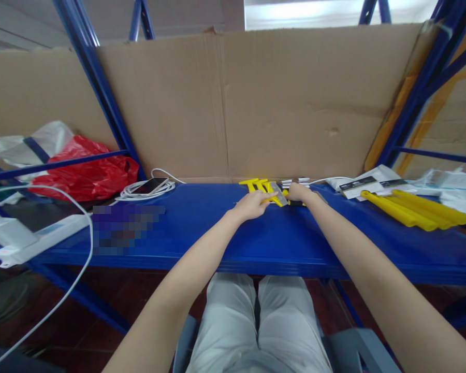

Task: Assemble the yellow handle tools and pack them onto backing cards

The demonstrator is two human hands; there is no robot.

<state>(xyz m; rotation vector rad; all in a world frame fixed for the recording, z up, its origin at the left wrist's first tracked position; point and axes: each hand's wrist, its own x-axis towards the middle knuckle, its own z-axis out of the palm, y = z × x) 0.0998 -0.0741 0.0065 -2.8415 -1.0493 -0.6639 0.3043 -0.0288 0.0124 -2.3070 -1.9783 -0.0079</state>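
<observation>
While both hands meet at the rear of the blue tabletop [279,243], the yellow pieces [251,184] lie close to the cardboard panel [275,103], a flat grey piece [280,195] slanting across them. The left hand [251,205] is at their near side, forefinger extended onto or just beside the grey piece; its other fingers are partly hidden, any pinch unconfirmed. The right hand [300,192] is curled beside the cluster; whether its fingers grip anything cannot be told.

Risks, as judged: the grey piece could slide if pressed at one end, since its support looks uneven. Should its edge be sharp, which is unverified, the forefinger could be nicked. Crowding could let the right hand knock the slim white-and-dark items [295,181] just behind it, or snag the white cable [326,180] nearby.
</observation>
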